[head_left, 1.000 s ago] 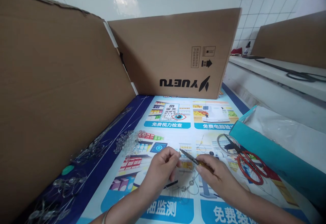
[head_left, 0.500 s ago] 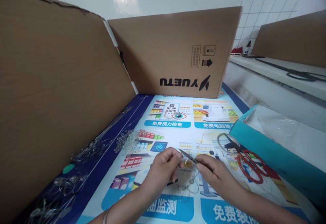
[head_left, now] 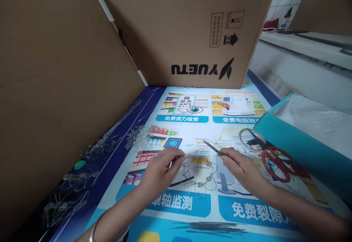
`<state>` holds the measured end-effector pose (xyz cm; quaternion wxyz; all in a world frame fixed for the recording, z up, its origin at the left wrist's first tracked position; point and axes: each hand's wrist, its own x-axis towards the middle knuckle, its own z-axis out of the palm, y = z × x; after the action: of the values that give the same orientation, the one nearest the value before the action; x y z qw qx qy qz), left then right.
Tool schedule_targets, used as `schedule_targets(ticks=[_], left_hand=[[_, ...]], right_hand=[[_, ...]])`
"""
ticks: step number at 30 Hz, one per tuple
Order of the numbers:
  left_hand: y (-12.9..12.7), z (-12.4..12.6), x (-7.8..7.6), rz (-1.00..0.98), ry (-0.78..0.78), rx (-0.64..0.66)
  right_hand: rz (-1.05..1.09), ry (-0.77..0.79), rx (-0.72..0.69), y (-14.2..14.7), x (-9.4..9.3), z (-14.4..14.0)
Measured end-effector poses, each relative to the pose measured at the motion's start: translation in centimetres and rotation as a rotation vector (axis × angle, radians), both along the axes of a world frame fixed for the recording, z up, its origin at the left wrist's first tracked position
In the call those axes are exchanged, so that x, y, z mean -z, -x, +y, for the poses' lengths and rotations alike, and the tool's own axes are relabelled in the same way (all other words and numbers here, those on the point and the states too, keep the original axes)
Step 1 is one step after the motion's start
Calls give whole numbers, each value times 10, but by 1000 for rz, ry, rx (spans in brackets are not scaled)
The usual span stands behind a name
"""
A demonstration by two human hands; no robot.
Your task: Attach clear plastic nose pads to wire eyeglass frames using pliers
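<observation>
My left hand [head_left: 162,167] is closed in a pinch at the left of a thin wire strung with clear beads [head_left: 200,184]. The strand's loops hang or lie below and between my hands; its end at my fingertips is too fine to see clearly. Slim dark pointed tweezers [head_left: 211,147] are gripped in my right hand [head_left: 242,165], their tip pointing up and left, apart from my left fingers. Loose clear beads [head_left: 140,137] are heaped on the mat beyond my left hand.
Red-handled scissors [head_left: 275,161] lie across a clear ring-shaped roll [head_left: 243,139], beside a teal box [head_left: 297,143] on the right. Cardboard panels [head_left: 192,25] stand behind and left. Beaded wire bundles [head_left: 77,179] lie along the left side; thin dark strips [head_left: 211,228] lie in front.
My hands have moved apart, and the tweezers' tip has left my left fingertips. The view has tilted down, bringing the dark strips in front into sight.
</observation>
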<state>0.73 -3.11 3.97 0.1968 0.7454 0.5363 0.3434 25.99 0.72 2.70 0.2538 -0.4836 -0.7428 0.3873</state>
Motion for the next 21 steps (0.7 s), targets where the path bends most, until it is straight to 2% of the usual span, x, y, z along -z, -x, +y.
schedule_targets(ticks=[4,6,8,10,15,21], left_hand=[[-3,-12,5,291,-299,179],[-8,-15,4,438,-359,294],[-14,-15,4,549,-336,341],[-17,-12,6,603,-281,308],[-18,-5,14,612,-218,238],[-24,1,13,642,-166,302]], right_hand=[[43,30,19,-2,1,1],[61,35,16,-3,2,1],[71,30,11,-3,2,1],[77,28,-1,-3,2,1],[71,34,-53,-1,-1,0],[-19,-2,-88,-1,-4,-1]])
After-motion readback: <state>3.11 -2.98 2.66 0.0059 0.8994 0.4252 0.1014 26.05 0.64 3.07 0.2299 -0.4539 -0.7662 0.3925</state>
